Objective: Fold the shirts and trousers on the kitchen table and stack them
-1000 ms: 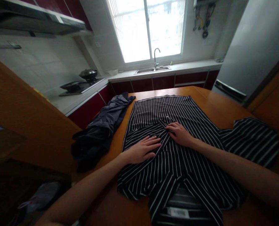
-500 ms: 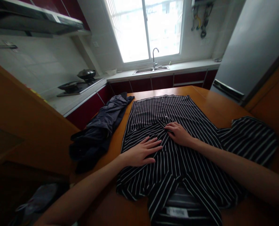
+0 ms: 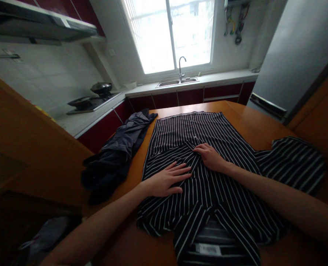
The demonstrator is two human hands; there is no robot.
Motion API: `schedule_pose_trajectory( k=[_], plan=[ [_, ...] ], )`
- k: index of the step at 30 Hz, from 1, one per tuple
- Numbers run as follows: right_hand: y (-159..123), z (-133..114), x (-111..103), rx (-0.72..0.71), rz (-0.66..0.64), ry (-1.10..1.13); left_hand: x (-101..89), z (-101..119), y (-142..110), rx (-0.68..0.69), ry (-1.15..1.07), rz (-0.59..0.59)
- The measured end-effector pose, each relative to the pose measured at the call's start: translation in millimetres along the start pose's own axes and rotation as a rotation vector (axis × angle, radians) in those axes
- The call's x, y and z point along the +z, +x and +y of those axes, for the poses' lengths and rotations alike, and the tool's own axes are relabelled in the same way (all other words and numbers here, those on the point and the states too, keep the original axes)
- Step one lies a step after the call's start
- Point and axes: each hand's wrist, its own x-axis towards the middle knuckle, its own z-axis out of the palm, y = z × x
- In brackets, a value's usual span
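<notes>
A black shirt with white stripes [image 3: 224,192] lies spread on the wooden table, its collar [image 3: 190,229] and white label towards me. Its left sleeve is folded across the front, while the right sleeve [image 3: 299,160] stretches out to the side. My left hand [image 3: 165,180] rests flat on the folded sleeve, fingers spread. At the end of that sleeve, near the shirt's middle, my right hand [image 3: 210,157] has its fingers together and bent on the cuff [image 3: 190,146]. The thumb of the right hand is mostly hidden.
Dark folded clothes [image 3: 119,144] lie along the left edge of the wooden table [image 3: 252,125]. Beyond it are a sink [image 3: 168,84] with a tap, and a stove [image 3: 97,103] with pans. A grey fridge [image 3: 293,62] stands at the right. A plastic bag [image 3: 49,234] sits low at left.
</notes>
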Motion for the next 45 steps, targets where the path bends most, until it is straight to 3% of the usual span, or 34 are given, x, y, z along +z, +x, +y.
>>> schedule_pose_trajectory(
  k=[16,22,32,35,39,42,45],
  plan=[
    [-0.8,-2.2,-1.3,-0.004,0.020,0.009,5.2,2.0,-6.5,-0.067,0.043,0.023],
    [-0.7,-2.0,-0.3,-0.011,0.032,0.014,4.2,18.2,-31.9,-0.053,0.043,-0.028],
    [-0.6,-2.7,-1.9,0.002,0.025,0.029,6.5,41.4,-76.7,-0.145,0.046,-0.080],
    [-0.6,-2.4,-0.7,0.001,0.028,0.032,-6.2,35.5,-67.2,-0.144,0.029,-0.031],
    [-0.6,-2.2,-0.3,-0.004,0.022,0.010,-21.0,12.7,-26.5,-0.221,0.040,0.181],
    [-0.8,-2.5,-1.2,-0.005,0.019,-0.003,-16.6,-7.7,10.4,-0.340,0.074,0.301],
    [-1.1,-2.7,-1.7,0.000,0.014,-0.003,-0.7,-24.7,33.7,-0.421,0.104,0.314]
  ],
)
